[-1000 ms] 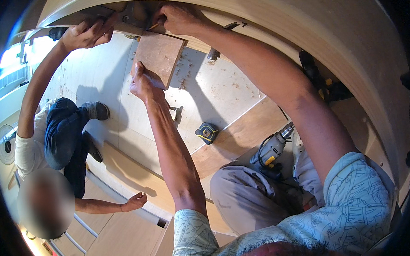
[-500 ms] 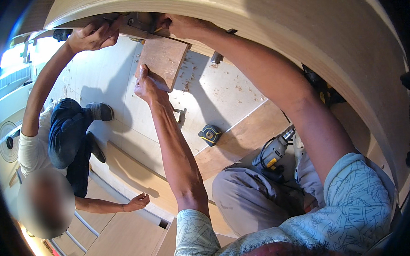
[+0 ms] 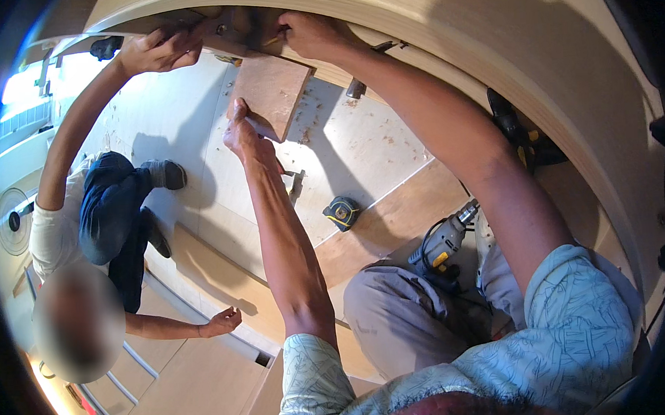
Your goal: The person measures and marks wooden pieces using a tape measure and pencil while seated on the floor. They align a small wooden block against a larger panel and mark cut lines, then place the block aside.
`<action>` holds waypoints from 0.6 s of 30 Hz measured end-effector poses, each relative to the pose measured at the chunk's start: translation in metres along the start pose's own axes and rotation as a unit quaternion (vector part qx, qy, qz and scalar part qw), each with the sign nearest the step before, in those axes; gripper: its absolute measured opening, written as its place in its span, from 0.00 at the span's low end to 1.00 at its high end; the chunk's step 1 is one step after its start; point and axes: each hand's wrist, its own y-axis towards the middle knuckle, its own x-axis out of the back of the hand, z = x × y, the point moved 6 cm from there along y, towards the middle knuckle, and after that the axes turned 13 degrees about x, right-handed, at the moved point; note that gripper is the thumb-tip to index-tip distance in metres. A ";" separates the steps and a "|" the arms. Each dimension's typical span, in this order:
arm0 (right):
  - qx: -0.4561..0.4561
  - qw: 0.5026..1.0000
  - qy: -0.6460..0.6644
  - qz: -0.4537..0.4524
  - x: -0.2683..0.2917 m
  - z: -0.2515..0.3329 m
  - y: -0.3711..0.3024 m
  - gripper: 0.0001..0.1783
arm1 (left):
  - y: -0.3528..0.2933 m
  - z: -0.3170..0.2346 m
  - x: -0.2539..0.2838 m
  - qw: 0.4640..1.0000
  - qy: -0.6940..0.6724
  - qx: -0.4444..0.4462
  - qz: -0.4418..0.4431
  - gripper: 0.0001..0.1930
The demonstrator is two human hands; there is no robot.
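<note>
My left hand is closed on the near end of a flat reddish-brown wooden board, thumb on top. The board's far end meets the underside of the curved pale wooden panel. Up there, my right hand is closed, its fingertips beside the board's far edge. A thin yellow stick, possibly a pencil, shows at those fingertips. To the left, a co-worker's raised hand reaches the same shaded underside. What lies in the shadow between the hands is hard to make out.
Wood shavings lie scattered on the pale floor. A black-and-yellow tape measure sits nearby, and a grey power drill rests by my knee. The curved panel overhangs along the top and right. A co-worker crouches at left.
The view has shifted slightly. My left hand keeps its grip on the board, and my right hand stays near its far edge with small finger movement. The co-worker remains in place.
</note>
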 end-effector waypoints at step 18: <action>-0.092 0.942 0.295 -0.131 0.099 0.117 -0.136 0.08 | -0.181 0.019 0.054 0.892 -0.243 0.149 0.350 0.32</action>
